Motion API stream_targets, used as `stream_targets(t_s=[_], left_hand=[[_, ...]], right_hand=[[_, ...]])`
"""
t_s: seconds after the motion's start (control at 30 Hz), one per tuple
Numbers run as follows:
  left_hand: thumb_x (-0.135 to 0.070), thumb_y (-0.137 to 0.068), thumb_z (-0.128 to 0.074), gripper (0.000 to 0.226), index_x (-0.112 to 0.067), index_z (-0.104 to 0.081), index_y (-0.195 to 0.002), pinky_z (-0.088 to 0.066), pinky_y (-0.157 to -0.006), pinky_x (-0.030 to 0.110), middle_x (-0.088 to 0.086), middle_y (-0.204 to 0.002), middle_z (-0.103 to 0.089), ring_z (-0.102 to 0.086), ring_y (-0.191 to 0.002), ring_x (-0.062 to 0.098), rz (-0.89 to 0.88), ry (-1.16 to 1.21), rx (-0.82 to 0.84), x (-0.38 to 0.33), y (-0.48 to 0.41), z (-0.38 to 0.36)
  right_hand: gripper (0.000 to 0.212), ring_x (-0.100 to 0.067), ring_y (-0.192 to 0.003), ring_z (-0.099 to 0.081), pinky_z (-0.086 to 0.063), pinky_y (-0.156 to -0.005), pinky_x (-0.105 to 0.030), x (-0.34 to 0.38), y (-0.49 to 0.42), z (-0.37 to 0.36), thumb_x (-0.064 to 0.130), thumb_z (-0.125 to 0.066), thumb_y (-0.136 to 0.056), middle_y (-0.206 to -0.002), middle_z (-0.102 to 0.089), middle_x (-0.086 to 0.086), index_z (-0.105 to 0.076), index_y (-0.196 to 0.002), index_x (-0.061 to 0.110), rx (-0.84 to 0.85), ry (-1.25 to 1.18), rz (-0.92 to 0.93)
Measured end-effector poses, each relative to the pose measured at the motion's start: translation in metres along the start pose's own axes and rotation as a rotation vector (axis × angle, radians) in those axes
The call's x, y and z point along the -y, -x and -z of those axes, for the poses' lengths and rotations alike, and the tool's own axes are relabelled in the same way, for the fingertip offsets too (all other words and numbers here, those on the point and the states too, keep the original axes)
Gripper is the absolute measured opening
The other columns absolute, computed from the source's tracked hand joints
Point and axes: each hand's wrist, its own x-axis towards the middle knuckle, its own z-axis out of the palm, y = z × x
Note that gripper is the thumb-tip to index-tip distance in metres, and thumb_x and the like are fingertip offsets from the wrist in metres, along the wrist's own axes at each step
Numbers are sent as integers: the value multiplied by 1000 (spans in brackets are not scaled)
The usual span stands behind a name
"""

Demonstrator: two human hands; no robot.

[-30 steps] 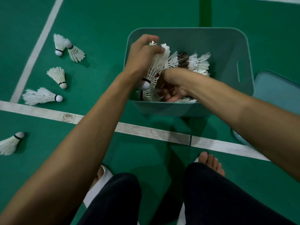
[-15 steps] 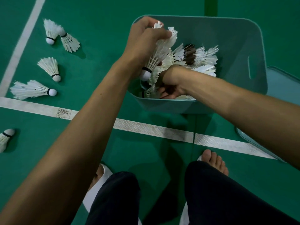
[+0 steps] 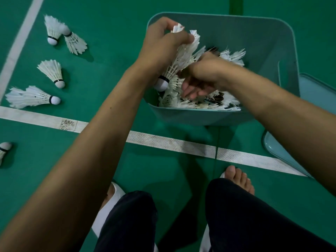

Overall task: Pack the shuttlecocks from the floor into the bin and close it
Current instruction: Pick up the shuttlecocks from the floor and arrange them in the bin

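Observation:
A teal plastic bin (image 3: pixel 269 39) stands on the green court floor, holding a pile of white shuttlecocks (image 3: pixel 231 57). My left hand (image 3: pixel 161 44) hovers over the bin's left side, closed around the feathers of a shuttlecock (image 3: pixel 174 68) whose cork tip points down. My right hand (image 3: pixel 198 84) is inside the bin, palm turned up and fingers loosely spread among the feathers. Several shuttlecocks lie loose on the floor to the left: a crossed pair (image 3: pixel 61 35), one (image 3: pixel 51 71) below it, another (image 3: pixel 32 97) near the line.
The bin's lid (image 3: pixel 316 99) lies on the floor at the right. White court lines (image 3: pixel 171 142) cross in front of the bin. One more shuttlecock (image 3: pixel 4 148) sits at the left edge. My knees and feet in white slippers (image 3: pixel 116 193) fill the bottom.
My left hand has stayed shut on the shuttlecock over the bin. The right hand has shifted slightly among the feathers. The camera has tilted a little.

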Motion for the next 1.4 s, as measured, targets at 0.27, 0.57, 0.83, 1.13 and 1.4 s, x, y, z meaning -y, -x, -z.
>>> stream_targets(t_s=[0.27,0.57,0.83,1.13,1.4], left_hand=[[-22,-86,-75,30,-10,-59,-109,-60,-76,41,6,-97,-67,-67,-75,17,49,-241,225,-7,6,-1],[-27,-69,-71,39,-13,-63,-104,-55,-80,46,20,-106,-71,-62,-81,18,-56,-413,390,-13,10,-13],[-24,-70,-79,41,-20,-62,-107,-55,-80,40,20,-101,-73,-67,-82,29,-97,-459,496,-10,9,-13],[-46,-85,-65,36,-15,-68,-104,-49,-84,32,-1,-102,-70,-66,-98,13,-94,-439,197,-1,0,3],[-20,-90,-52,24,-7,-70,-98,-53,-78,33,-1,-87,-69,-59,-80,9,-194,-458,-80,7,-4,-4]], right_hand=[[24,-7,-56,-58,-45,-51,-21,-13,33,82,32,-64,-95,-101,-78,-12,-72,-88,11,-420,-200,379],[4,-9,-58,-58,-44,-55,-24,-30,26,60,9,-82,-78,-65,-71,0,-79,-82,9,-126,-205,307],[14,-8,-60,-49,-33,-48,-20,-35,28,57,32,-74,-87,-75,-66,2,-71,-87,18,91,-396,304],[21,-9,-54,-54,-45,-46,-18,-31,29,53,17,-75,-81,-77,-75,-5,-60,-95,14,-27,-457,25],[11,-9,-48,-48,-40,-45,-21,-25,43,54,14,-67,-80,-71,-73,-7,-58,-85,11,-166,-484,65]])
